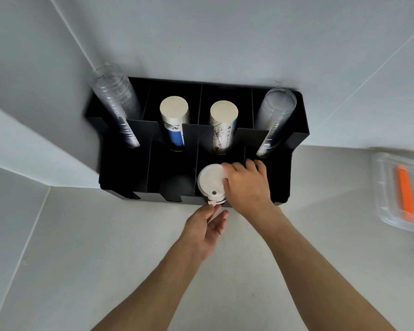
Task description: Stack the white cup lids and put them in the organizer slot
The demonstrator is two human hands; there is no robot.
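Observation:
A stack of white cup lids (210, 181) sits in the third front slot of the black organizer (120, 177), its round top with a sip hole facing up. My right hand (247, 185) rests on the stack's right side, fingers curled over its rim. Just in front of the slot, my left hand (206, 225) has its fingertips touching the small tab at the stack's front edge, palm turned up and fingers apart. How many lids are in the stack is hidden by the slot walls.
The organizer's back slots hold two stacks of clear cups (115, 103) (274, 120) and two stacks of paper cups (175, 120) (222, 125). A clear plastic box (387, 199) with an orange item (404, 194) lies at the right. Walls stand close behind and left.

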